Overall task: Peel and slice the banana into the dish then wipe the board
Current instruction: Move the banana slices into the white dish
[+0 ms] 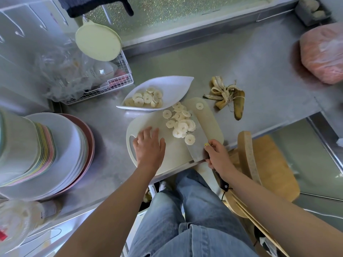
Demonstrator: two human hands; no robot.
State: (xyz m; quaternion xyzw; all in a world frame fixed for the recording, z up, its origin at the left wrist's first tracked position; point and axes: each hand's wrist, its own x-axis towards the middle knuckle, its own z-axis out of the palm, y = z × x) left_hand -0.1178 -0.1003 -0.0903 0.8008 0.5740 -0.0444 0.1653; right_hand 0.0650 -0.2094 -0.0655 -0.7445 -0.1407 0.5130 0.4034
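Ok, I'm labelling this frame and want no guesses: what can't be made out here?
All in the head view:
- Handle of the knife: mostly covered by the right hand.
- Count of banana slices on the board: they overlap in a pile.
- Contents of the pink bag: blurred through plastic, and the bag is cut off by the right edge.
- Contents of the wire basket: hidden behind crumpled plastic.

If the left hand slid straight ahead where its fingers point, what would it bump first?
The left hand would likely cross bare cutting board and hit the white dish rim; loose slices lie slightly right.
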